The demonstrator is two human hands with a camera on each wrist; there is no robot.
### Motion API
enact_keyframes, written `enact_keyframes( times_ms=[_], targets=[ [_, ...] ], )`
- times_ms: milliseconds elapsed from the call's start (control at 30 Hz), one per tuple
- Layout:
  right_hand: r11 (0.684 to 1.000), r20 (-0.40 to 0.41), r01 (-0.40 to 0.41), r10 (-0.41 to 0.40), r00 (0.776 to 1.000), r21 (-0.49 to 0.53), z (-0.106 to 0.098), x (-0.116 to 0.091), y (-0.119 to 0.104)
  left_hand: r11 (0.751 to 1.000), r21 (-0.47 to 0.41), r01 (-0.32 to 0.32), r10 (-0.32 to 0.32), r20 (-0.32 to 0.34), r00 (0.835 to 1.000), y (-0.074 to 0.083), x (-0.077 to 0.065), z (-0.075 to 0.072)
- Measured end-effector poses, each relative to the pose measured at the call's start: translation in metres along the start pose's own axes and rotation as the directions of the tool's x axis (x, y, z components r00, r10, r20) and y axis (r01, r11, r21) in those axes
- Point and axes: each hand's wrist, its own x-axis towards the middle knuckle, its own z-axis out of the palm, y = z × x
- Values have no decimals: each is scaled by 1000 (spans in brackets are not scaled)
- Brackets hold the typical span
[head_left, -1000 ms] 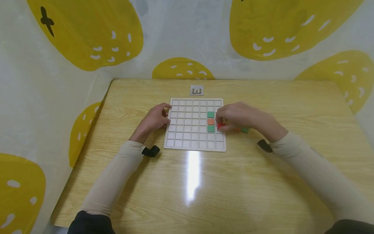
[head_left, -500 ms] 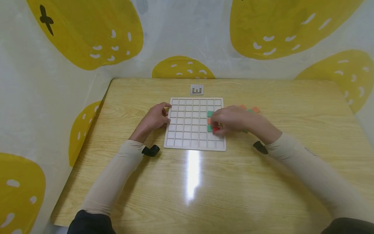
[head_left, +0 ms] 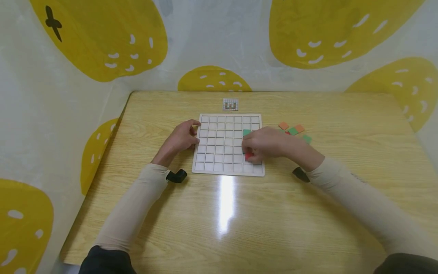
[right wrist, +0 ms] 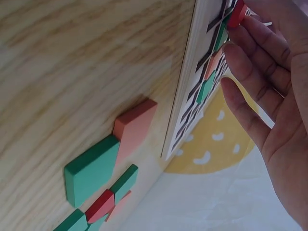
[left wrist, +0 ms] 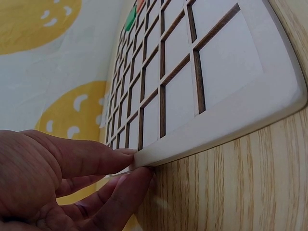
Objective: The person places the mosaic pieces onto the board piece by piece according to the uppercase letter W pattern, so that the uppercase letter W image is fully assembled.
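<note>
Right hand (head_left: pixel 268 142) pinching flat red tile (head_left: pixel 248 156), left hand (head_left: pixel 181 137) gripping pale gridded board (head_left: pixel 219 149)

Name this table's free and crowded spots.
Free: the wooden table between left sleeve and right sleeve, nearer than the grid board; right of the loose tiles. Crowded: from those tiles to the board's right columns, around the right grip and red tile; its left edge, pinched by the left grip.

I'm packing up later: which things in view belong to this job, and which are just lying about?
Job:
red tile, held by right fingers;
grid board;
green tile on it;
loose tiles beside it;
probably the pattern card.

Merely surroundings:
table;
patterned wall covering.
</note>
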Motion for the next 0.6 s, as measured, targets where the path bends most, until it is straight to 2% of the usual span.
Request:
enact_keyframes(
  times_ms=[233, 600],
  targets=[
    [997, -16, 50, -51, 999, -60, 3, 3, -3, 1000, 6, 5, -5, -4, 1000, 1, 0, 0],
    [993, -68, 83, -89, 994, -86, 7, 2, -1, 1000, -9, -6, 6, -7, 1000, -1, 2, 1]
  ],
)
